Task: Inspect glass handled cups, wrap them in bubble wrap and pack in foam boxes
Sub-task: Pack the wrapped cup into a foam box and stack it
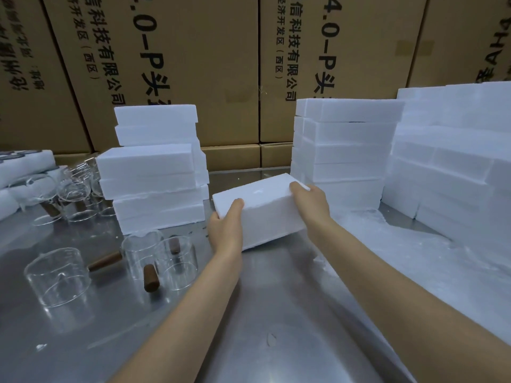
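Note:
A closed white foam box sits tilted on the steel table at the centre. My left hand grips its near left end, thumb on top. Its far right end is held by my right hand, fingers curled over the edge. Three clear glass cups with brown wooden handles stand at the left front: one nearest the edge, and two close together. More glass cups crowd the far left.
Stacks of foam boxes stand left of centre, right of centre and at the far right. Foam crumbs litter the right side of the table. Brown cartons form a wall behind. More foam lies at the far left.

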### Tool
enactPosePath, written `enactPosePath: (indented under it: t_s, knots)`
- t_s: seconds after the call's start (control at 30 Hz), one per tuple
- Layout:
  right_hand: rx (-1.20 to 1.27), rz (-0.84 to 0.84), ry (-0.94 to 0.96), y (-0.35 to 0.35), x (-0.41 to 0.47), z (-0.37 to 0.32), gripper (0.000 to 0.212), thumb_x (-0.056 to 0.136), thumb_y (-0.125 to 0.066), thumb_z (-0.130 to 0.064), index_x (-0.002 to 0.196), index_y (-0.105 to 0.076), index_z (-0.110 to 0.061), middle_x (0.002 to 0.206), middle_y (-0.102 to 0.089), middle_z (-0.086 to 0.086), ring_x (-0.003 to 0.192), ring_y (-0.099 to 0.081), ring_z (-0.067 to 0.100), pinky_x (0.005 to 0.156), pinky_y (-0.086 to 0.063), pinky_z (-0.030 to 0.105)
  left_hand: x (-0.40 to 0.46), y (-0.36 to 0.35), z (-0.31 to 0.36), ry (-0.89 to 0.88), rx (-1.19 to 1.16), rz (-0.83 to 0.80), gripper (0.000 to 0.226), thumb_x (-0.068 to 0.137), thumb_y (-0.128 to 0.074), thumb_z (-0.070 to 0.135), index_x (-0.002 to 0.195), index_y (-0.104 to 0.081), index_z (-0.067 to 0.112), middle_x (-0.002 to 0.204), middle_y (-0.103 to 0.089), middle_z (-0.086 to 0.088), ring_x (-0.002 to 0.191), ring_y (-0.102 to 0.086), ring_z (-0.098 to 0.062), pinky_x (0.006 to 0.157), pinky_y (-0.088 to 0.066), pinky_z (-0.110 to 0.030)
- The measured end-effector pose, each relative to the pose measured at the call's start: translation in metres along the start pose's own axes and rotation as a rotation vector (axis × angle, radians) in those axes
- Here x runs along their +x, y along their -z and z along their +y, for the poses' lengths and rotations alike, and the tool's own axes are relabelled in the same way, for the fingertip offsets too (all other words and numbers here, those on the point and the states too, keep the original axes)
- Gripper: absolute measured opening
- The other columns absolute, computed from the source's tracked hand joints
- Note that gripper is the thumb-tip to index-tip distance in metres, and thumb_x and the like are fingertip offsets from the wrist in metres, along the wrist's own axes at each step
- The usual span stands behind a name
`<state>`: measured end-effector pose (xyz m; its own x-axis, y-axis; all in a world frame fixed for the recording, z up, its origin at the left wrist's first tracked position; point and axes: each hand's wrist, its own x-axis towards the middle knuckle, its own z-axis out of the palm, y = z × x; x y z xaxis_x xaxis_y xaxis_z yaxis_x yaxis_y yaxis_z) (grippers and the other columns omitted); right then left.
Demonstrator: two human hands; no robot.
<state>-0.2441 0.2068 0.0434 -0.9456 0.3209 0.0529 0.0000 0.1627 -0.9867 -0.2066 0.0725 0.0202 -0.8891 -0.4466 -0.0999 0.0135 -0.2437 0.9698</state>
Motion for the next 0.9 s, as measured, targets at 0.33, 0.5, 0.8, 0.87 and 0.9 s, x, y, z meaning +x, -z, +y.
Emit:
enactPosePath:
  t_s: [0.33,0.5,0.8,0.87,0.9]
  knots:
    - [-0.658,0.194,0.477,-0.046,0.045,0.021,0.042,0.099,-0.031,-0.041,0.128,-0.05,-0.017,0.141,-0.036,0.007,0.131,-0.03,0.027,0.106,-0.024,0.039,0.067,-0.045,-0.01,-0.106,0.041,0.137,0.023,0.078,-0.065,0.039,0.084,-0.061,0.017,0.075,-0.058,0.01,0.07,-0.055,-0.013,0.06,-0.037,-0.026]
    - [-0.99,0.038,0.739,-0.06,0.061,0.024,0.058,0.094,-0.032,-0.056,0.137,-0.043,-0.019,0.141,-0.041,0.003,0.131,-0.031,0.024,0.107,-0.023,0.041,0.101,-0.055,-0.01,-0.123,0.085,0.13,0.021,0.08,-0.066,0.042,0.08,-0.059,0.022,0.081,-0.06,0.011,0.07,-0.054,-0.01,0.058,-0.037,-0.024]
    - [-1.127,0.036,0.647,-0.071,0.103,0.012,0.052,0.097,-0.035,-0.048,0.141,-0.036,-0.02,0.141,-0.041,0.005,0.129,-0.035,0.025,0.106,-0.028,0.039,0.117,-0.065,-0.032,-0.37,0.28,0.1,0.045,0.088,-0.063,0.031,0.129,-0.05,0.016,0.131,-0.051,-0.002,0.111,-0.051,-0.016,0.083,-0.038,-0.025]
    - [-1.116,0.033,0.629,-0.074,0.109,0.011,0.052,0.097,-0.036,-0.046,0.142,-0.034,-0.019,0.142,-0.04,0.005,0.13,-0.034,0.025,0.108,-0.027,0.039,0.118,-0.063,-0.033,-0.375,0.283,0.104,0.041,0.087,-0.061,0.019,0.126,-0.051,0.015,0.13,-0.051,-0.002,0.102,-0.049,-0.013,0.079,-0.037,-0.024]
    - [-1.116,0.036,0.626,-0.075,0.111,0.011,0.052,0.098,-0.036,-0.045,0.143,-0.033,-0.02,0.143,-0.039,0.005,0.131,-0.033,0.025,0.109,-0.026,0.039,0.118,-0.063,-0.033,-0.375,0.274,0.104,0.039,0.086,-0.061,0.016,0.124,-0.051,0.016,0.129,-0.051,-0.002,0.098,-0.047,-0.011,0.078,-0.036,-0.024]
